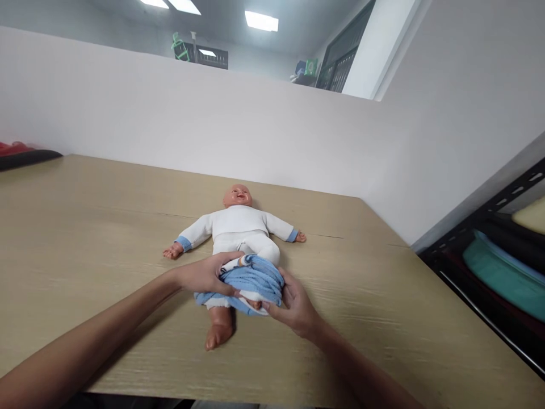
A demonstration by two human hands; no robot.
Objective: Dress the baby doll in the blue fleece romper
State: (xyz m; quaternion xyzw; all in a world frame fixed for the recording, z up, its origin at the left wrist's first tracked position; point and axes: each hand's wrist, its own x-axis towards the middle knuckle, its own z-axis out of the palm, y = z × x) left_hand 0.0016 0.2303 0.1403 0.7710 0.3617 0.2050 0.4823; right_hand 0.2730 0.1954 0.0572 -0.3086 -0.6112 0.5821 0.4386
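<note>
A baby doll point(240, 220) lies on its back, arms spread, dressed in a white top with blue cuffs and white bottoms. Bunched around its lower legs are blue pants point(253, 278) with white trim. One bare foot point(219, 329) sticks out below the cloth at the left, while toes of the other peek from the white-edged opening. My left hand point(208, 275) grips the bunched cloth from the left, thumb near that opening. On the other side, my right hand point(293, 304) pinches the edge of the cloth beside the toes.
The doll rests on a wooden table point(106, 238) against a white wall point(191, 119). At the far left lies a red and black item point(25, 154). A black metal rack point(481, 233) holding a teal item point(502, 278) stands beyond the table's right edge.
</note>
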